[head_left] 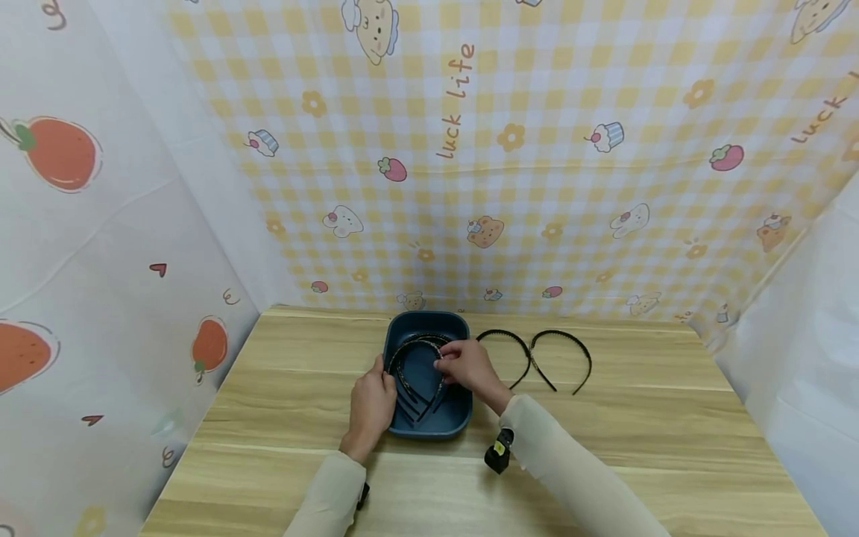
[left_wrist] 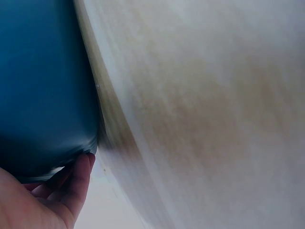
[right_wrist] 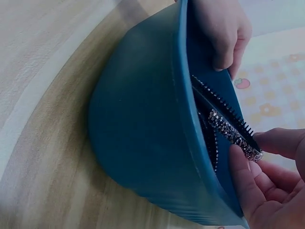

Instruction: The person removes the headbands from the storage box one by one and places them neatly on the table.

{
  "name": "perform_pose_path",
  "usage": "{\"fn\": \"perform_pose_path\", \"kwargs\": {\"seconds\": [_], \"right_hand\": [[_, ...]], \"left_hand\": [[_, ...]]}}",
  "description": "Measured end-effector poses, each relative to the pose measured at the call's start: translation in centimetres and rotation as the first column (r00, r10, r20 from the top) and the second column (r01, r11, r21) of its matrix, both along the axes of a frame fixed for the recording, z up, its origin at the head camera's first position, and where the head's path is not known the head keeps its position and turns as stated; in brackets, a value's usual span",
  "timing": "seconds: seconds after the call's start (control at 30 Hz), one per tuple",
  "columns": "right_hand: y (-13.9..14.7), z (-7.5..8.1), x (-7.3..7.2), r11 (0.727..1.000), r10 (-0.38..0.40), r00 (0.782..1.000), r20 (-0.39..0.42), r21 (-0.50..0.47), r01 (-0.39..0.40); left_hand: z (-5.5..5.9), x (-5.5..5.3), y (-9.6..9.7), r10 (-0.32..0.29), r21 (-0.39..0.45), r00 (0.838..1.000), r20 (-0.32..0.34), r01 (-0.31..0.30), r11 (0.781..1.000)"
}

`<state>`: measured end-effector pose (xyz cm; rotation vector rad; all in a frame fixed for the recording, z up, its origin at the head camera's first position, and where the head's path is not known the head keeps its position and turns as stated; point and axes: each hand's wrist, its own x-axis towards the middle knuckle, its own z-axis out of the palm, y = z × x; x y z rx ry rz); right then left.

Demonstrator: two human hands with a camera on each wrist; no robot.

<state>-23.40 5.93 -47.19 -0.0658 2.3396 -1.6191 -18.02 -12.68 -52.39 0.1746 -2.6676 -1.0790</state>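
A dark blue plastic bin (head_left: pixel 429 431) stands on the table with several black toothed headbands inside. My left hand (head_left: pixel 371 404) grips its left rim; the right wrist view shows the thumb (right_wrist: pixel 223 59) inside the wall. In the left wrist view, fingertips (left_wrist: pixel 90 160) touch the bin's outer side. My right hand (head_left: pixel 468 367) reaches over the right rim. Its thumb and fingers pinch a headband covered in glittery stones (right_wrist: pixel 233 133), whose curve sits within the bin's outline. The other headbands beneath it are partly hidden.
Two black headbands lie side by side on the wood-grain table (head_left: pixel 637 432) right of the bin: a nearer one (head_left: pixel 523 347) partly behind my right hand, and a farther one (head_left: pixel 582 347). A yellow checked cloth (head_left: pixel 510 186) hangs behind the table, with white cloth at both sides.
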Motion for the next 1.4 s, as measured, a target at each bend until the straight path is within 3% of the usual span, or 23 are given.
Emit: {"fn": "perform_pose_path", "kwargs": {"seconds": [0.43, 0.87, 1.4], "right_hand": [[1.6, 0.9, -0.8, 0.999, -0.012, 0.999, 0.030, -0.034, 0.013], [5.2, 1.9, -1.9, 0.997, -0.033, 0.997, 0.063, -0.070, 0.037], [9.4, 1.0, -2.8, 0.994, -0.066, 0.995, 0.068, -0.088, 0.072]], "left_hand": [[-0.1, -0.1, -0.1, 0.011, -0.012, 1.000, -0.009, -0.011, 1.000], [0.0, 0.0, -0.1, 0.015, -0.007, 1.000, -0.026, -0.015, 1.000], [0.1, 0.0, -0.1, -0.002, 0.008, 1.000, 0.014, 0.002, 1.000]]}}
